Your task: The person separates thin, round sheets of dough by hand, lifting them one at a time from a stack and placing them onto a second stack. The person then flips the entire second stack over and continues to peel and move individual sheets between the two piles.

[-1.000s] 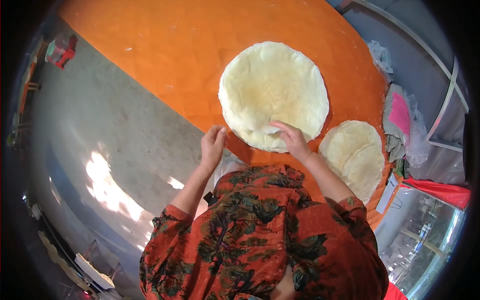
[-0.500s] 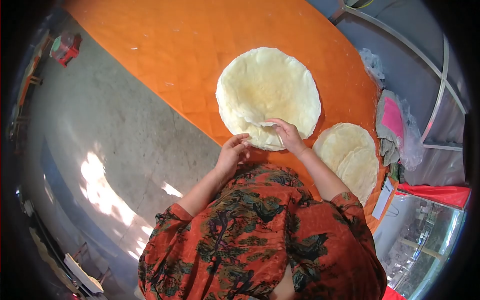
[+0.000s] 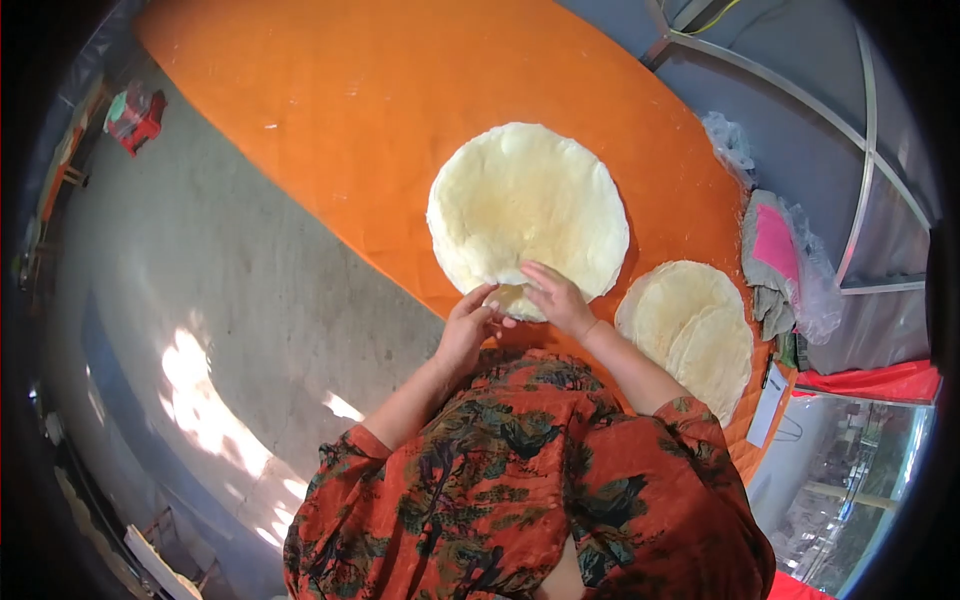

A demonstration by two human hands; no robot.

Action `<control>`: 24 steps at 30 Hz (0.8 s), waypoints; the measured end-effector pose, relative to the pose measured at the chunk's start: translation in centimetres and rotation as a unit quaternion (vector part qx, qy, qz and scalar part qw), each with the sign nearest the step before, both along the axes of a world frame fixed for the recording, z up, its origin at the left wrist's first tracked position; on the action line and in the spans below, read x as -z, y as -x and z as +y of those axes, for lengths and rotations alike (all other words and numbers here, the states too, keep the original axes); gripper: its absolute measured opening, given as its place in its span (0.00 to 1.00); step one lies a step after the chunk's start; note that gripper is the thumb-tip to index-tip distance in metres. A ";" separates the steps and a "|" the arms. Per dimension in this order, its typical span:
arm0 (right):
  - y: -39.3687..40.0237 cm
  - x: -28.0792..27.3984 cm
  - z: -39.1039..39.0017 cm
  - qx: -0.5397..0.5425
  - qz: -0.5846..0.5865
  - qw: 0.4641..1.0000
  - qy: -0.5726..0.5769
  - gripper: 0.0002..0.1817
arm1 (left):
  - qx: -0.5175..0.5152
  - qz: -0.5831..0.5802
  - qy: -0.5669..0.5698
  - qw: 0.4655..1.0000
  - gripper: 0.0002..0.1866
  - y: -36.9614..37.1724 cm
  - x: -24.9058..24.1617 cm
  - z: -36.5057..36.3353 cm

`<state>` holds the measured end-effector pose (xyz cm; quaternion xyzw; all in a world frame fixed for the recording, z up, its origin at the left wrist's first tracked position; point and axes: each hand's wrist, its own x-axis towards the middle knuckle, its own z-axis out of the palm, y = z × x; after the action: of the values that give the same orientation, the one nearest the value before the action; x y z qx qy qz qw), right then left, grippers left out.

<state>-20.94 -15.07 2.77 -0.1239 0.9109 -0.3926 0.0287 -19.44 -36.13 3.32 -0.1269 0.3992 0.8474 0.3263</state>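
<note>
A large round pale flatbread stack (image 3: 530,195) lies on the orange cloth (image 3: 350,130), its near edge lifted or folded. My left hand (image 3: 470,325) is at its near left edge, with thumb and fingers closed on the rim of a sheet. My right hand (image 3: 556,298) rests over the near edge just to the right, fingers extended and fairly flat. A second group of thinner round flatbreads (image 3: 665,300) lies to the right, beside my right forearm, with a smaller piece on top.
Along the right edge lie a grey and pink cloth (image 3: 775,245), plastic bags (image 3: 728,145) and a white card-like object (image 3: 766,405). A glass case (image 3: 850,480) stands at the lower right. A red stool (image 3: 140,120) is on the floor at the far left.
My right hand has opened from its pinch on the lifted sheet edge, which now lies lower. My left hand has moved slightly right to the bread's rim. The whole view has shifted a little.
</note>
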 end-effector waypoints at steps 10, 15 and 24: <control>2.6 0.4 2.2 0.107 -0.043 0.993 -0.013 0.11 | 0.126 0.023 0.003 0.992 0.20 -1.1 0.9 -0.6; 1.8 -0.3 1.6 0.102 -0.064 0.992 0.036 0.10 | 0.076 -0.014 0.005 0.997 0.24 -1.2 2.0 -1.1; 0.7 0.0 0.4 0.026 0.015 0.999 -0.026 0.14 | 0.038 -0.074 -0.071 0.994 0.25 -1.1 2.0 -1.3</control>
<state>-21.68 -14.66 2.81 -0.1052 0.9241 -0.3673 0.0077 -18.38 -37.48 1.28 -0.1504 0.3176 0.8490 0.3947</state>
